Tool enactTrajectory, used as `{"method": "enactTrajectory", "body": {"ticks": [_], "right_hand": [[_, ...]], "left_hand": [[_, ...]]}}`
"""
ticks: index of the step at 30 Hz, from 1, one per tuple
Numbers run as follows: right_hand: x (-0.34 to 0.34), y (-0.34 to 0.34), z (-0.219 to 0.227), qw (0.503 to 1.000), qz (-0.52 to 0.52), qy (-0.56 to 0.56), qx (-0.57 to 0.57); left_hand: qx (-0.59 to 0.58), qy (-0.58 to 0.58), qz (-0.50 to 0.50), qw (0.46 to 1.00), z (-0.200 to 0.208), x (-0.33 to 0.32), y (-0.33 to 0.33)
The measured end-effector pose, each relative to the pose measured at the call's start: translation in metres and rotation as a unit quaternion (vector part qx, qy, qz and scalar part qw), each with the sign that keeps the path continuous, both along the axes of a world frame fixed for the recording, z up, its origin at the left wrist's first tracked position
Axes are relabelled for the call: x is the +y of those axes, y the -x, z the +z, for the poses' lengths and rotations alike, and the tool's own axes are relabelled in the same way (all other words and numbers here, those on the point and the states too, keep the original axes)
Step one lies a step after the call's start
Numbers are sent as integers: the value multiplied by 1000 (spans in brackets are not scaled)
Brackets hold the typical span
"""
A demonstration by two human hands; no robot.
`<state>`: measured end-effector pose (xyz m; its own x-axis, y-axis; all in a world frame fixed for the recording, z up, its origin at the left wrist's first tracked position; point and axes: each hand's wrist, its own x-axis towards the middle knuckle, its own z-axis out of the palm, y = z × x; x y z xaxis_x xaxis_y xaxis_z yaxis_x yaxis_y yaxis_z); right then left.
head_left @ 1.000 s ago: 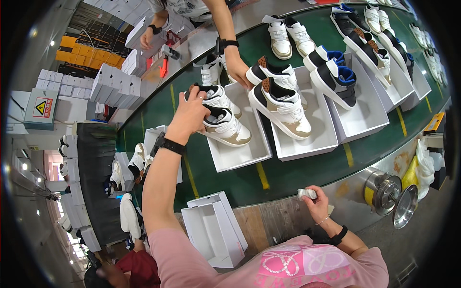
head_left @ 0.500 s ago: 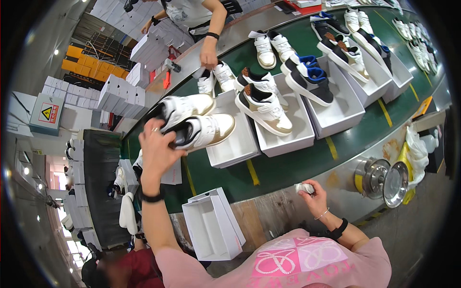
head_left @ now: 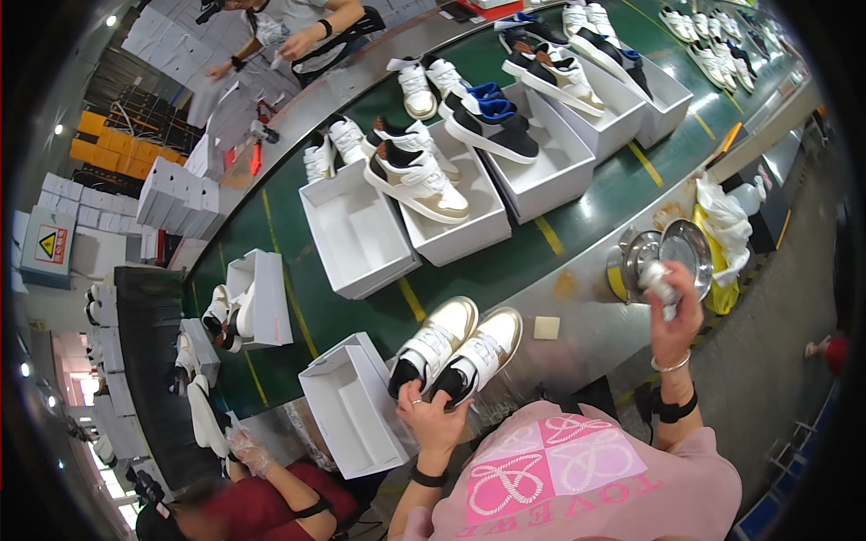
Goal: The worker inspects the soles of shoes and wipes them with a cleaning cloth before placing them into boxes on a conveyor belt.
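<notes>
A pair of white sneakers (head_left: 481, 358) with tan toes and black linings rests side by side at the near edge of the bench. My left hand (head_left: 433, 419) grips both at their heels, with fingers in the openings. Further right, my right hand (head_left: 677, 325) is closed around a crumpled white wad (head_left: 661, 285), slightly blurred, at a round metal pot (head_left: 621, 270). Its shiny round lid (head_left: 686, 245) stands tilted behind. A small cream square block (head_left: 546, 327) lies between the sneakers and the pot. Left of my left hand is an open white shoebox (head_left: 350, 410).
Open white shoeboxes (head_left: 361, 257) stand on a green conveyor belt (head_left: 334, 320), several with sneakers (head_left: 419, 185) across them. Across the belt is a co-worker (head_left: 298, 32); another, in dark red (head_left: 280, 505), is at lower left. White and yellow bags (head_left: 722, 221) sit beside the pot.
My left hand has brought the sneakers from above the belt down toward me onto the bench. My right hand has moved right with the wad to the pot. The view has shifted.
</notes>
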<state>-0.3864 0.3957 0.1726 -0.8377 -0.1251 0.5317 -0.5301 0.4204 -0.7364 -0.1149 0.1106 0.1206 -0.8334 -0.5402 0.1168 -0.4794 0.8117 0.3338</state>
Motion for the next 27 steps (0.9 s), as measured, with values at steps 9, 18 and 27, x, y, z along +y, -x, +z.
{"method": "enactTrajectory", "body": {"ticks": [9, 18, 27], "right_hand": [[91, 48, -4, 981, -106, -157, -35], [100, 66, -24, 966, -55, -237, -90], [113, 85, -49, 970, -30, -236, -49]], "left_hand": [[-167, -78, -34, 982, -33, 30, -10], [-82, -67, 1, 994, -77, 40, 17], [-9, -167, 24, 986, -80, 30, 22]]}}
